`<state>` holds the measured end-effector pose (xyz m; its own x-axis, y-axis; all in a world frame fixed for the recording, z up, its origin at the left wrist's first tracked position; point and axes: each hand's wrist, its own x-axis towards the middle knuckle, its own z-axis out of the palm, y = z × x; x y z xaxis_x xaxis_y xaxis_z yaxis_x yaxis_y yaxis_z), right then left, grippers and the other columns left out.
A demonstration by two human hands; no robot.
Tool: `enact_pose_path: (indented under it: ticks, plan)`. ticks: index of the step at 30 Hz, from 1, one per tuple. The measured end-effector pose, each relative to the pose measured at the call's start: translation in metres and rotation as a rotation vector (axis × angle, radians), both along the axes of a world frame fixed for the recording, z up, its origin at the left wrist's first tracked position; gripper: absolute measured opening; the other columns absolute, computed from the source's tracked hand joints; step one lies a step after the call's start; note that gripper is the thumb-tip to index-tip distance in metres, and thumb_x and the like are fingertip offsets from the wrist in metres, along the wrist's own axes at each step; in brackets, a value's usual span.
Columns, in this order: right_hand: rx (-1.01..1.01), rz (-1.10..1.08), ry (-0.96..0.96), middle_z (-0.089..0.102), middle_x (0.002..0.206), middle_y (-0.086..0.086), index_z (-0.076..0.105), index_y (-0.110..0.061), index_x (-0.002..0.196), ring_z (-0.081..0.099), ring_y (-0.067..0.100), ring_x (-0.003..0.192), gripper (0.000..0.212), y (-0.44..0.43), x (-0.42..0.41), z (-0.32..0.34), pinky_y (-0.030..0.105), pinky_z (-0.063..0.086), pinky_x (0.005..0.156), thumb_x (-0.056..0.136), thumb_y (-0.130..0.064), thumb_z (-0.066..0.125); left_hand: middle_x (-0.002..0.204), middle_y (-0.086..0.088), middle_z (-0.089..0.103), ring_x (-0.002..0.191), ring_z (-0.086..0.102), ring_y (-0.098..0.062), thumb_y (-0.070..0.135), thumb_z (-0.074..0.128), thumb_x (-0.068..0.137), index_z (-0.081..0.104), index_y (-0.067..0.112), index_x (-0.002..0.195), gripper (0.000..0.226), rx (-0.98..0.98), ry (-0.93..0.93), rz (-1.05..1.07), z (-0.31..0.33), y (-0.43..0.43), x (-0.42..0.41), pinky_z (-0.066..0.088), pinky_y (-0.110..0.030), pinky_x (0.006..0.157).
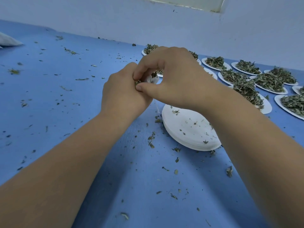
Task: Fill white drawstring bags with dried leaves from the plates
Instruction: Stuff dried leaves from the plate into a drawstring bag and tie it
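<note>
1. Left hand (pixel 121 94): raised above the blue bench (pixel 65 99), back turned up, fingers curled round the white drawstring bag (pixel 152 79), only a small white patch of it showing between the hands.
2. Right hand (pixel 174 78): arched over the left from the right side, thumb and forefinger pinching dried leaves (pixel 137 82) at the bag's mouth.
3. Both forearms stretched forward, converging at the bag.
4. Thin string (pixel 157 108) hanging under the hands, just beside the stack of plates (pixel 190 130) bearing only crumbs.
5. Heaped plates (pixel 269 81) in rows at far right, near the wall; leaf crumbs scattered across the bench.
</note>
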<state>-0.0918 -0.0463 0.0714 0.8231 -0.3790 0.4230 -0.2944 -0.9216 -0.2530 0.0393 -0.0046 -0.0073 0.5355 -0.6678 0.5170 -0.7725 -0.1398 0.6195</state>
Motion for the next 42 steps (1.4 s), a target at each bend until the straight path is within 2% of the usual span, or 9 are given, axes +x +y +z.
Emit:
enact_pose_path:
  ticks: [9, 18, 21, 24, 29, 33, 36, 40, 42]
  plan:
    - [0.275, -0.146, -0.469, 0.076, 0.082, -0.009, 0.076, -0.015, 0.087, 0.071, -0.002, 0.079, 0.004, -0.019, -0.004, 0.008, 0.008, 0.046, 0.069, 0.083, -0.015, 0.078, 0.076, 0.006, 0.061, 0.070, 0.056, -0.020, 0.049, 0.051, 0.071, 0.044, 0.022, 0.076, 0.028, -0.084, 0.112, -0.016, -0.001, -0.002, 0.001, 0.047, -0.036, 0.060]
    - [0.468, -0.066, -0.302, 0.078, 0.093, 0.001, 0.081, -0.016, 0.098, 0.070, 0.015, 0.095, 0.025, -0.016, -0.004, 0.003, 0.027, 0.055, 0.085, 0.098, -0.013, 0.057, 0.062, 0.013, 0.048, 0.057, 0.042, -0.010, 0.045, 0.058, 0.069, 0.038, 0.030, 0.066, 0.025, -0.201, 0.249, -0.107, -0.001, -0.002, -0.003, 0.034, -0.030, 0.052]
    - [0.390, -0.086, -0.293, 0.069, 0.074, 0.003, 0.079, -0.010, 0.094, 0.060, 0.020, 0.073, 0.029, -0.015, -0.007, 0.003, 0.024, 0.047, 0.064, 0.092, -0.015, 0.050, 0.068, 0.010, 0.055, 0.059, 0.044, -0.004, 0.036, 0.062, 0.071, 0.048, 0.023, 0.072, 0.019, -0.222, 0.281, -0.149, 0.000, -0.002, -0.004, 0.036, -0.023, 0.053]
    - [0.219, -0.068, 0.000, 0.062, 0.090, 0.024, 0.066, 0.004, 0.089, 0.054, 0.036, 0.088, 0.032, -0.011, -0.003, -0.003, 0.028, 0.035, 0.103, 0.090, -0.021, 0.047, 0.064, 0.011, 0.052, 0.057, 0.043, -0.007, 0.031, 0.062, 0.077, 0.055, 0.023, 0.075, 0.011, -0.237, 0.263, -0.187, 0.002, -0.001, -0.006, 0.035, -0.023, 0.051]
    - [0.169, -0.057, -0.120, 0.062, 0.072, 0.002, 0.072, -0.012, 0.076, 0.053, 0.017, 0.074, 0.031, -0.010, -0.003, 0.002, 0.027, 0.030, 0.098, 0.084, -0.020, 0.043, 0.061, 0.023, 0.052, 0.057, 0.044, -0.003, 0.015, 0.066, 0.079, 0.040, 0.030, 0.064, 0.033, -0.305, 0.281, -0.222, 0.005, 0.002, -0.010, 0.030, -0.012, 0.054]
    - [0.156, -0.052, 0.009, 0.056, 0.068, 0.007, 0.062, -0.008, 0.069, 0.051, 0.017, 0.068, 0.028, -0.008, -0.001, -0.002, 0.020, 0.019, 0.110, 0.093, -0.013, 0.050, 0.065, 0.016, 0.047, 0.063, 0.034, -0.010, 0.015, 0.062, 0.080, 0.056, 0.002, 0.084, 0.015, -0.307, 0.232, -0.217, 0.002, -0.001, -0.008, 0.031, -0.025, 0.056]
    - [0.220, -0.046, -0.183, 0.056, 0.058, -0.007, 0.073, -0.007, 0.078, 0.049, 0.010, 0.061, 0.029, -0.008, -0.002, -0.002, 0.006, 0.032, 0.079, 0.086, -0.015, 0.046, 0.062, 0.020, 0.045, 0.062, 0.032, -0.010, 0.015, 0.062, 0.080, 0.044, 0.005, 0.075, 0.021, -0.344, 0.212, -0.225, 0.003, -0.001, -0.008, 0.028, -0.021, 0.053]
    - [0.160, -0.031, 0.038, 0.044, 0.060, 0.001, 0.052, -0.007, 0.065, 0.042, 0.014, 0.061, 0.026, -0.009, 0.003, -0.009, 0.027, 0.032, 0.110, 0.086, -0.021, 0.045, 0.056, 0.018, 0.037, 0.060, 0.026, -0.009, 0.013, 0.052, 0.073, 0.028, 0.021, 0.068, 0.026, -0.327, 0.252, -0.255, 0.003, 0.001, -0.009, 0.022, -0.018, 0.049]
    - [0.335, 0.010, -0.175, 0.061, 0.065, -0.015, 0.071, -0.011, 0.075, 0.054, 0.002, 0.065, 0.025, -0.005, 0.005, -0.006, 0.016, 0.046, 0.081, 0.082, -0.016, 0.048, 0.058, 0.012, 0.035, 0.059, 0.027, -0.011, 0.016, 0.055, 0.075, 0.032, 0.020, 0.068, 0.025, -0.287, 0.268, -0.210, 0.005, -0.001, -0.006, 0.025, -0.019, 0.050]
